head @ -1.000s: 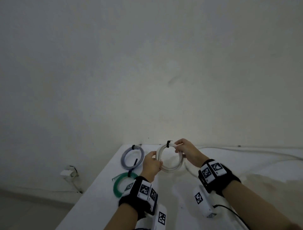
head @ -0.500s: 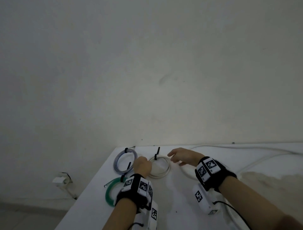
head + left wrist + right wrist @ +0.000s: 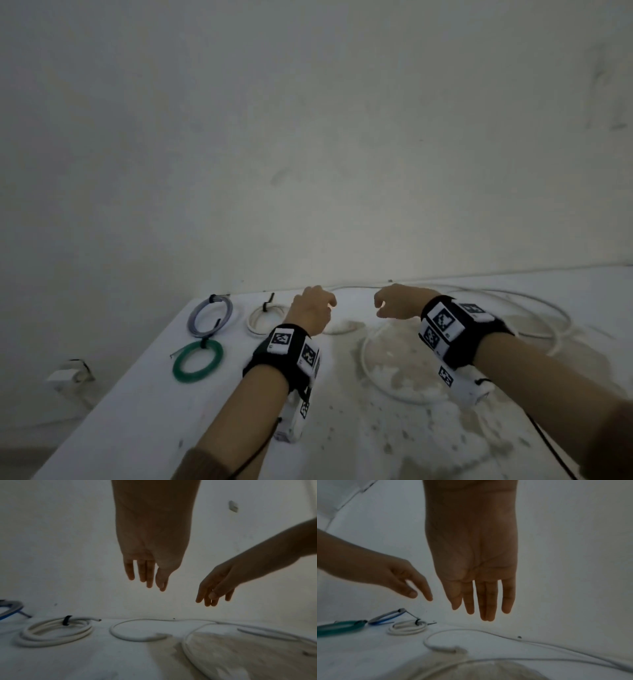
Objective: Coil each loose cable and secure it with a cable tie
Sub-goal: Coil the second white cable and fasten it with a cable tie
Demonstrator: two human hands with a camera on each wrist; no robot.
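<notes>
A tied white coil (image 3: 255, 322) with a black tie (image 3: 67, 620) lies flat on the white table (image 3: 144, 411). To its right a loose white cable (image 3: 368, 359) sprawls in wide loops, its curled end (image 3: 137, 637) near the back edge. My left hand (image 3: 327, 303) hovers just above that end, fingers relaxed and pointing down, holding nothing. My right hand (image 3: 380, 306) hangs beside it, also empty, with fingers extended (image 3: 481, 601). Neither hand touches a cable.
A grey-blue tied coil (image 3: 210, 317) lies at the back left and a green tied coil (image 3: 198, 359) lies in front of it. A wall rises directly behind the table. The table's left edge drops to the floor, where a wall socket (image 3: 70, 375) sits.
Both hands lowered the tied white coil onto the table beside the grey-blue coil and let go. They then moved right, above the loose white cable.
</notes>
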